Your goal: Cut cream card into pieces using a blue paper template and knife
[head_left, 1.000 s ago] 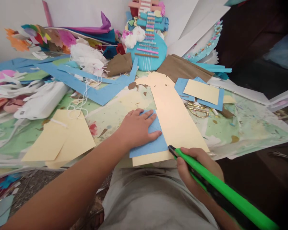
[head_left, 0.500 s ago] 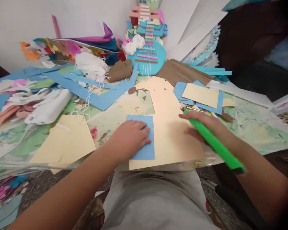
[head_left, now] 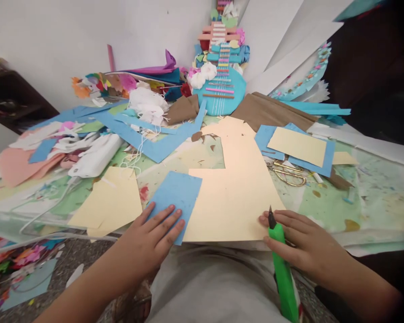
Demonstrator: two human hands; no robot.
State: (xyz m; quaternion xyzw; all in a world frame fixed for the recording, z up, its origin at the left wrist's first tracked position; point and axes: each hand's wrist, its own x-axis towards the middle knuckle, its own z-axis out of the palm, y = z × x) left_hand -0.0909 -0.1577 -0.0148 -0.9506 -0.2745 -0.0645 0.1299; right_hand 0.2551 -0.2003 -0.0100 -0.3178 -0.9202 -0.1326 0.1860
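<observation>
My left hand [head_left: 148, 237] lies flat, fingers spread, on the near end of a blue paper rectangle [head_left: 177, 195] at the table's front edge. Beside it on the right lies a large cream paper sheet [head_left: 234, 197] with a stepped outline. My right hand [head_left: 301, 244] is closed round a green utility knife [head_left: 281, 264], whose dark blade points up at the cream sheet's near right corner. The fingertips of that hand touch the sheet's edge.
Gold scissors [head_left: 287, 172] lie right of the cream sheet, by a cream-on-blue card [head_left: 298, 146]. More cream paper [head_left: 111, 204] sits left. Blue strips [head_left: 148, 134], a white bundle [head_left: 96, 154], brown paper [head_left: 269, 110] and a blue paper guitar [head_left: 220, 83] crowd the back.
The blue rectangle has slid left off the cream sheet under my left hand. My right hand drew the knife back from the sheet's far right side to its near right corner.
</observation>
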